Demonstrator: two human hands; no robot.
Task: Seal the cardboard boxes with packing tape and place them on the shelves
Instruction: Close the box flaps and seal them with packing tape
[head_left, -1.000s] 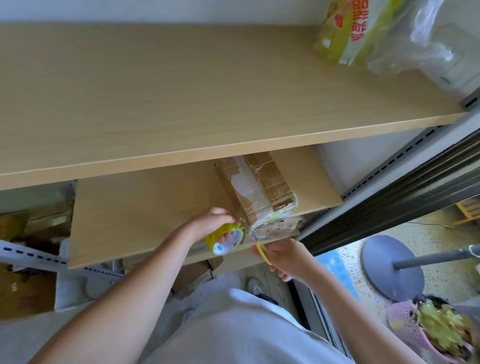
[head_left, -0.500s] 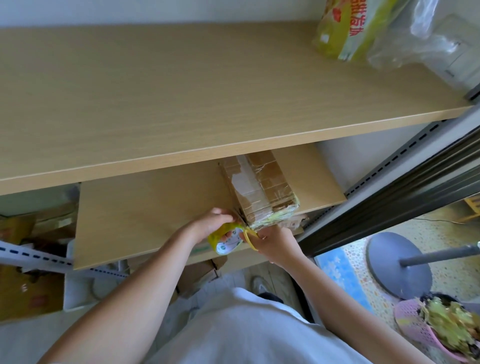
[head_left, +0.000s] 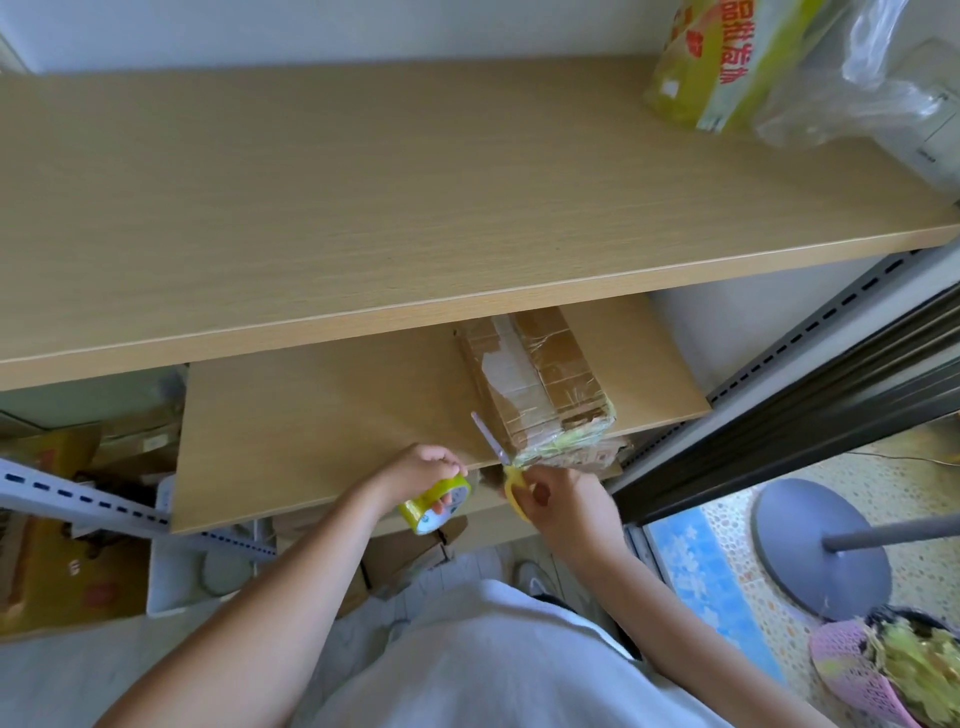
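Cardboard box (head_left: 540, 384) sits on the lower shelf (head_left: 322, 441), toward its right end, with its near end poking just past the shelf's front edge and its far end tucked under the upper shelf (head_left: 363, 197). We keep it there, we judge, so the shelf carries the weight while both our hands stay free for taping. Clear tape already shines across its top, and more is bunched over the near end.

Our left hand (head_left: 423, 475) grips the yellow roll of packing tape (head_left: 436, 501) just off the shelf's front edge, left of the box — held out there, it seems, so any strip running to the box is taut; the strip itself is too clear to make out. Our right hand (head_left: 563, 501) has its fingers curled round the yellow handles of the scissors (head_left: 501, 460), whose blades point up and away toward the box's near left corner, open slightly. That angle looks meant to meet the tape at the corner — the cut comes next, we reckon.

Far right on the upper shelf lies a yellow plastic bag (head_left: 727, 62).
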